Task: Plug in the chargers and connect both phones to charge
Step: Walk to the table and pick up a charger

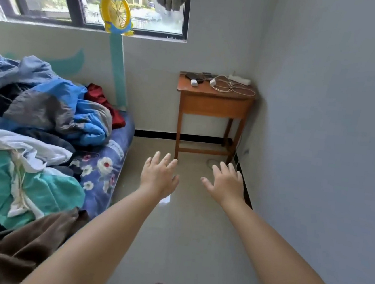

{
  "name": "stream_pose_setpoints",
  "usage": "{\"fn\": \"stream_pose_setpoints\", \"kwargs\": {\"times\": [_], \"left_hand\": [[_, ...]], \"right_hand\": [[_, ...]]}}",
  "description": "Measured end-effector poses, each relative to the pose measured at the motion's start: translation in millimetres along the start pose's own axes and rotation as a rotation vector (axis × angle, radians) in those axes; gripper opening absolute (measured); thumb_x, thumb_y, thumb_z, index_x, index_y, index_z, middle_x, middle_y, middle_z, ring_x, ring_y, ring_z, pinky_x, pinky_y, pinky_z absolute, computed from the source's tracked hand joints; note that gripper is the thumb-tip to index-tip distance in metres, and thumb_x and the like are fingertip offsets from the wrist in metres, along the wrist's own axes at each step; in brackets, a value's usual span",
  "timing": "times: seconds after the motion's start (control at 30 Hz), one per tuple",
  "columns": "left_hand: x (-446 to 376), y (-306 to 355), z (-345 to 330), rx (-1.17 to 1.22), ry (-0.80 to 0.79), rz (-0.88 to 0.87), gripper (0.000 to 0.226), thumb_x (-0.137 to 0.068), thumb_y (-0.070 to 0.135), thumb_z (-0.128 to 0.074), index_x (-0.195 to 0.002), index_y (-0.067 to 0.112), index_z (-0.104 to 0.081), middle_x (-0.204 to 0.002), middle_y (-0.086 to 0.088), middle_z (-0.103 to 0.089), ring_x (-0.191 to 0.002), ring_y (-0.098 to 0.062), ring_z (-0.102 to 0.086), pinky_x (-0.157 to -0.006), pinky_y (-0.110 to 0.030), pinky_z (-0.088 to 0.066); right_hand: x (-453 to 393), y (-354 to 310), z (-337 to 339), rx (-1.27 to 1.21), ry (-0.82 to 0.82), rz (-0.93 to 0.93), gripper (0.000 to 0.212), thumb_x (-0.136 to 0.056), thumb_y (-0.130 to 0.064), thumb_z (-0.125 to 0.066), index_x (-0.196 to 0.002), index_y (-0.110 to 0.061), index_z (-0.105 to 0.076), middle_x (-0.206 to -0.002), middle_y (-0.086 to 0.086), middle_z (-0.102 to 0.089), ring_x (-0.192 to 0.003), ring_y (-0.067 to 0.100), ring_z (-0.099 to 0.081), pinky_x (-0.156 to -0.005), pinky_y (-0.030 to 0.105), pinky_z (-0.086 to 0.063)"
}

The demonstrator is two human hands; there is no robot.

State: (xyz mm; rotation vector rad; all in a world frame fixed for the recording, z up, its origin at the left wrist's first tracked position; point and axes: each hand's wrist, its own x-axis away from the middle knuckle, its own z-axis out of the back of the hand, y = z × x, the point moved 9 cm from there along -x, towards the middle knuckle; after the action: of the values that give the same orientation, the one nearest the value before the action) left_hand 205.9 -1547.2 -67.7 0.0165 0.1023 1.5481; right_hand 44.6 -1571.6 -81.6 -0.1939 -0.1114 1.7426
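Note:
A small wooden table (214, 103) stands in the far corner of the room. On its top lie two dark phones (195, 75), a white charger plug (194, 82), a second white charger plug (212, 82), a tangle of white cables (234, 88) and a white power strip (239, 79) at the back right. My left hand (159, 176) and my right hand (225, 183) are stretched out in front of me over the floor, well short of the table. Both are empty, palms down, fingers spread.
A bed (106, 167) piled with clothes fills the left side. A window with a yellow toy fan (116, 13) on its sill is at the back. A grey wall (334, 135) runs along the right. A cord (212, 162) trails on the tiled floor under the table.

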Motion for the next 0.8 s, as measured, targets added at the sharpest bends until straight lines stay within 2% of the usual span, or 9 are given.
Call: {"fn": "stream_pose_setpoints", "kwargs": {"times": [0.27,0.5,0.8], "left_hand": [[-227,-31,5,0.017,0.02,-0.027,0.05,-0.095,0.039,-0.033,-0.14,0.02,-0.024,-0.153,-0.003,-0.018,-0.141,-0.029,-0.006,-0.113,-0.041,-0.008],[-429,-2,-26,0.03,0.021,-0.116,0.05,-0.094,0.039,-0.033,-0.139,0.02,-0.026,-0.152,-0.004,-0.021,-0.14,-0.029,-0.007,-0.113,-0.041,-0.008],[-664,10,-56,0.08,-0.011,-0.031,0.051,-0.094,0.042,-0.033,-0.14,0.023,-0.023,-0.153,-0.001,-0.017,-0.141,-0.026,-0.003,-0.114,-0.04,-0.006]], "right_hand": [[-211,30,6,-0.028,0.036,-0.098,0.054,-0.092,-0.045,-0.041,-0.135,-0.013,-0.035,-0.15,0.01,-0.028,-0.14,0.027,-0.016,-0.113,0.046,-0.015],[-391,104,-12,-0.051,0.042,-0.179,0.053,-0.091,-0.044,-0.043,-0.134,-0.012,-0.038,-0.149,0.012,-0.03,-0.139,0.028,-0.018,-0.112,0.046,-0.018],[-625,196,-23,-0.05,-0.01,-0.171,0.053,-0.092,-0.045,-0.04,-0.136,-0.015,-0.035,-0.151,0.01,-0.027,-0.14,0.028,-0.017,-0.112,0.044,-0.021]]}}
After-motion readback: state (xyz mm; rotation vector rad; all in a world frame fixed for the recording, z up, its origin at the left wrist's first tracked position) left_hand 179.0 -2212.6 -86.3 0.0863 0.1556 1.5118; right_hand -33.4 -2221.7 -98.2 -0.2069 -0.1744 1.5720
